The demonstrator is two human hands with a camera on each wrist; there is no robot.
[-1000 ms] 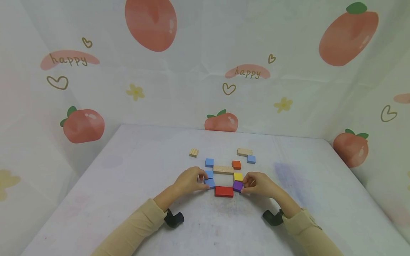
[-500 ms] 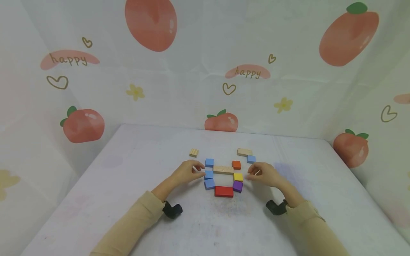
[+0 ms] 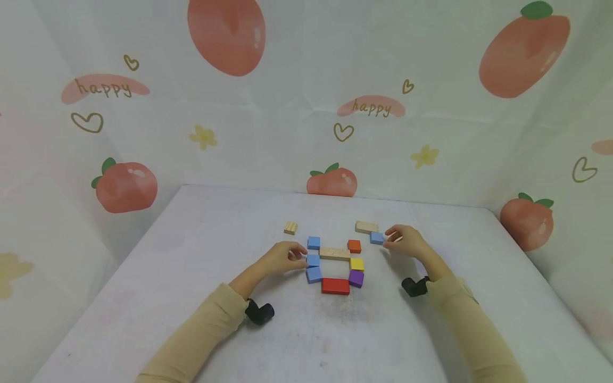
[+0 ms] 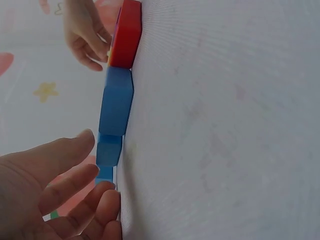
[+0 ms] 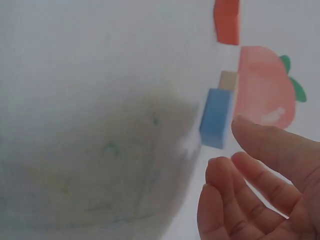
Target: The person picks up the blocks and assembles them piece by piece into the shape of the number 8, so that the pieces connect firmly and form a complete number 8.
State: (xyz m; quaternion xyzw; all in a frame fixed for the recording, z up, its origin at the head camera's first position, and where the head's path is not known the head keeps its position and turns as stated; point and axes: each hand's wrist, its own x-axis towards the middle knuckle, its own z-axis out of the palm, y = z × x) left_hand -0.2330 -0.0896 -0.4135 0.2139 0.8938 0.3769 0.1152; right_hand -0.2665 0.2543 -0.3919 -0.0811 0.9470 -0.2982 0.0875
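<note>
My left hand (image 3: 281, 258) hovers at the left side of the block outline, fingertips close to the middle of three blue blocks (image 3: 313, 260). In the left wrist view its thumb and fingers are apart, with nothing between them. Over at the back right, my right hand (image 3: 406, 240) has its fingertips right at a lone blue block (image 3: 377, 238). The right wrist view shows that blue block (image 5: 216, 119) just beyond the parted thumb and fingers (image 5: 261, 181). Behind it lies a plain wooden block (image 3: 366, 227).
A red block (image 3: 335, 286) forms the outline's front, with purple (image 3: 356, 279), yellow (image 3: 356, 264) and orange (image 3: 354, 246) blocks up its right side. A long wooden block (image 3: 334, 254) spans its back. One small striped wooden block (image 3: 290, 227) sits at the back left.
Both hands have let go of the front blue and purple blocks. My right hand has moved back and right to the lone blue block; the left has shifted slightly back.
</note>
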